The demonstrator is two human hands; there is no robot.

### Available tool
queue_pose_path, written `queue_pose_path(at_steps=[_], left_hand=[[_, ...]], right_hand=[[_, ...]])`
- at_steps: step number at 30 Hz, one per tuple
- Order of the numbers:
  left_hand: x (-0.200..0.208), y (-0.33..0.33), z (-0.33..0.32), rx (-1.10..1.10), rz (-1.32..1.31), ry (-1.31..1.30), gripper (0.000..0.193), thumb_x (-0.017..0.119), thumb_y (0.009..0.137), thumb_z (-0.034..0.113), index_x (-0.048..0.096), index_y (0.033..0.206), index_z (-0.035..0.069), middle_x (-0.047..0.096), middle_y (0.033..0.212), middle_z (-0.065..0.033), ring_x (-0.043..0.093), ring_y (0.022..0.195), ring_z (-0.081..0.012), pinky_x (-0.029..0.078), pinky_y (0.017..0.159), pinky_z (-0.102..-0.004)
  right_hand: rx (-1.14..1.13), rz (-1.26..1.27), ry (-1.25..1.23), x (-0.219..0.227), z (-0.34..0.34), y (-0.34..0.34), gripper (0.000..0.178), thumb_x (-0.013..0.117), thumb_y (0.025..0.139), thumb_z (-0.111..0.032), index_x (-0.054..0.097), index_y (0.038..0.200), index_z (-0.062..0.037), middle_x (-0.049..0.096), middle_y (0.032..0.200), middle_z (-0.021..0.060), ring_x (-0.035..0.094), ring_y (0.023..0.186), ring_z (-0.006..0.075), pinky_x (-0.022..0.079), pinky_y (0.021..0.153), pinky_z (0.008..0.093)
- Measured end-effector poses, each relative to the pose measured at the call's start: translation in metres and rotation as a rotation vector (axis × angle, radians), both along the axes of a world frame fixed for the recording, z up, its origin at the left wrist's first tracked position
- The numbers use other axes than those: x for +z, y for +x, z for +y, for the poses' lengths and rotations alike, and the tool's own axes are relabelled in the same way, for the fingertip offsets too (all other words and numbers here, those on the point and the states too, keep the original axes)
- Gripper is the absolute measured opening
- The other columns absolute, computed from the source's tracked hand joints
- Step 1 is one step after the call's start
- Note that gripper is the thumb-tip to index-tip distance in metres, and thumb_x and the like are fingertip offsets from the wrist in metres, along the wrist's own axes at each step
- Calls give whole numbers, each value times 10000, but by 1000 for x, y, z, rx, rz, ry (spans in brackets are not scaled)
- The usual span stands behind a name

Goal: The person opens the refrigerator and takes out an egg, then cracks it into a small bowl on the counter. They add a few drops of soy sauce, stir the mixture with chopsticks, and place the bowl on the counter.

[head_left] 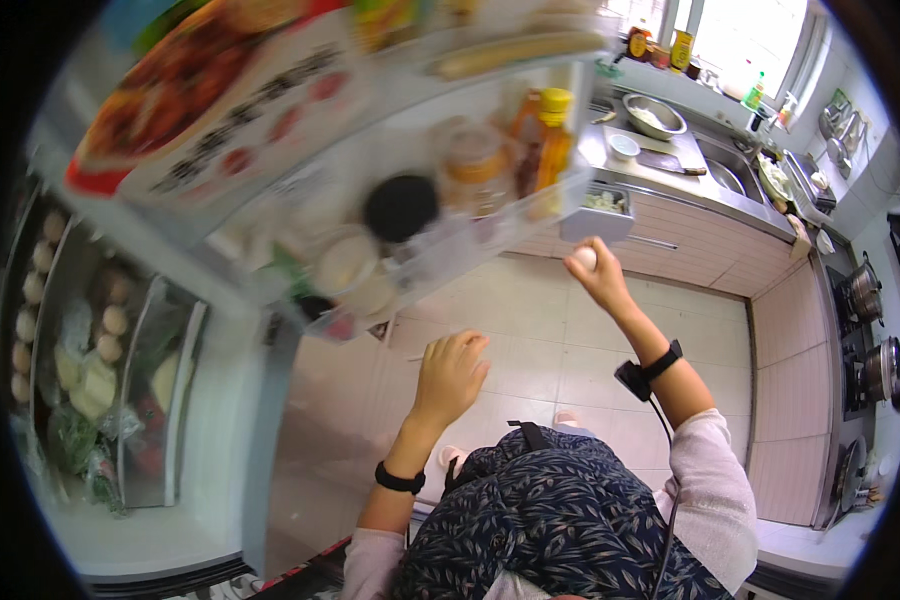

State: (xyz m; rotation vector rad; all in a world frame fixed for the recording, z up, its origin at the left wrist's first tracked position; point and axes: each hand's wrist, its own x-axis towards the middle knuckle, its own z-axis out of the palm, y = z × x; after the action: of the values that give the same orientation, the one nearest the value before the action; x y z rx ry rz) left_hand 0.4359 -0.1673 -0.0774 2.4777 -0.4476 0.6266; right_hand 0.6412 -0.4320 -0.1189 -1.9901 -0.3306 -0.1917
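Head cam: right hand (600, 275) raised, grasping egg (584, 259); left hand (452, 375) released, near fridge door (370, 190)

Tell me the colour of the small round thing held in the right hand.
White or very pale: the small round egg-like object in the right hand, seen in the head view.
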Motion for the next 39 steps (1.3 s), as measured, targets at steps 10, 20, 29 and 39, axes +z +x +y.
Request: queue_pose_path(at_steps=[10,20,29,39], left_hand=[[-65,231,-167,88,501,-1617,557,629,958,135,414,1466,58,515,1414,-137,532,1274,-234,463,1040,-375],[-72,333,-153,-115,94,-2417,408,548,972,353,587,1207,22,592,1344,-130,490,1317,-333,368,1120,-534],[-78,368,-131,-206,-42,-2534,475,470,1022,367,535,1375,58,531,1452,-116,465,1352,-315,357,1129,-514],[-86,309,-177,-304,-167,-2558,619,457,977,491,486,1429,69,494,1482,-127,446,1361,-335,365,1110,-546]], right_hand=[[95,99,328,53,-119,182,487,829,839,-305,561,1140,-30,621,862,14,565,704,59,459,586,208],[70,-118,310,47,-137,212,511,834,816,-349,572,1111,-25,670,903,85,637,788,127,537,688,272],[116,-184,180,35,-138,207,432,828,838,-245,572,1120,-41,687,886,80,675,785,133,559,727,275],[326,-286,258,27,-177,233,435,839,828,-223,579,1139,-67,652,879,36,635,755,110,521,641,250]])
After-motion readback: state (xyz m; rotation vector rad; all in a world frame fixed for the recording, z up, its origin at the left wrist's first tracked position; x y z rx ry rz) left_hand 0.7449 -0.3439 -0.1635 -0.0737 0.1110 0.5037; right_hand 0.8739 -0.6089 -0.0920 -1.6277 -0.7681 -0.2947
